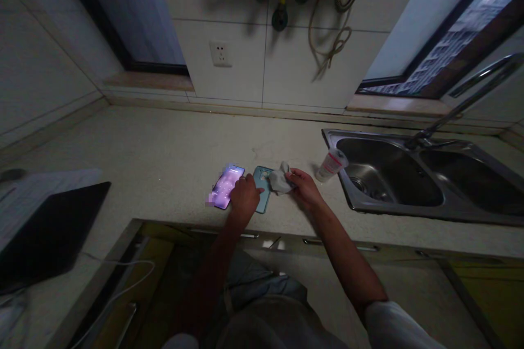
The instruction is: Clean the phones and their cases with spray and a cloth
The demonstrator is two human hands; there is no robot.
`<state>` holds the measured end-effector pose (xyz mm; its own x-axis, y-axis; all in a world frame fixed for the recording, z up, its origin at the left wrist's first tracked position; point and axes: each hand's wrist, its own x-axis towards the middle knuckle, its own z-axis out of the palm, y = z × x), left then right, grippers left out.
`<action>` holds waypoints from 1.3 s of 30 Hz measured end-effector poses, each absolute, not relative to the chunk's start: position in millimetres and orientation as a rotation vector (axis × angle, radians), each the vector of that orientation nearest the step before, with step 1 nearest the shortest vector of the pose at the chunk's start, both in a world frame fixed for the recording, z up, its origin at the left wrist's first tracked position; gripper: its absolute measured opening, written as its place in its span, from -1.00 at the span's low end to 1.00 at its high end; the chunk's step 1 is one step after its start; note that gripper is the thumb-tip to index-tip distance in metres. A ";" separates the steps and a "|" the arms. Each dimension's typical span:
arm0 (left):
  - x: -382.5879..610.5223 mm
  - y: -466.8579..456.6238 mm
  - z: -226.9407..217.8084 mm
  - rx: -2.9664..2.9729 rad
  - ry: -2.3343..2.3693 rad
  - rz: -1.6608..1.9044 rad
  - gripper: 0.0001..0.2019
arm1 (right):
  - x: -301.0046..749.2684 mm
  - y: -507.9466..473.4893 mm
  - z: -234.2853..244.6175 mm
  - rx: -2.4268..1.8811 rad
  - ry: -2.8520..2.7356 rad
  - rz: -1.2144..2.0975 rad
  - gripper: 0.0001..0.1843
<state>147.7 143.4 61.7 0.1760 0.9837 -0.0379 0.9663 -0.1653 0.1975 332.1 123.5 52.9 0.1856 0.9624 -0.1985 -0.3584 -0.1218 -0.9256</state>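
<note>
While the left hand (244, 196) hid its grip, the right hand (303, 184) pinched a crumpled whitish cloth (280, 180), likely soft, best edge-held.

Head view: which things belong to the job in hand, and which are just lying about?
Likely part of the job:
- grey-white cloth or tissue, in the right hand
- teal phone or case, by the left hand
- lit phone, also by that hand

Apparently just lying about:
- plastic cup, beside the sink
- black flat object
- white cable
</note>
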 end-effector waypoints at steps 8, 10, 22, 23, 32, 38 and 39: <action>144.1 156.8 63.3 2.129 1.894 0.086 -0.75 | 332.9 127.3 54.9 -1.164 -0.734 1.194 -0.60; 146.7 154.0 62.1 2.103 1.907 0.147 -0.73 | 334.7 127.6 56.0 -1.187 -0.779 1.127 -0.63; 150.4 138.4 30.0 1.113 1.285 1.099 -0.64 | 329.1 133.8 71.4 -1.435 -1.760 0.291 -0.61; 152.5 136.3 28.6 0.999 1.207 1.131 -0.58 | 326.1 136.1 71.0 -1.465 -1.832 0.247 -0.59; 163.6 133.5 26.5 0.671 0.794 1.214 -0.65 | 303.8 127.0 59.8 -1.303 -2.366 0.227 -0.48; 161.1 136.3 24.8 0.581 0.800 1.248 -0.56 | 323.2 96.0 54.1 -1.076 -2.461 0.327 -0.49; 161.4 136.5 25.0 0.569 0.813 1.259 -0.56 | 325.7 90.3 55.0 -1.044 -2.489 0.333 -0.50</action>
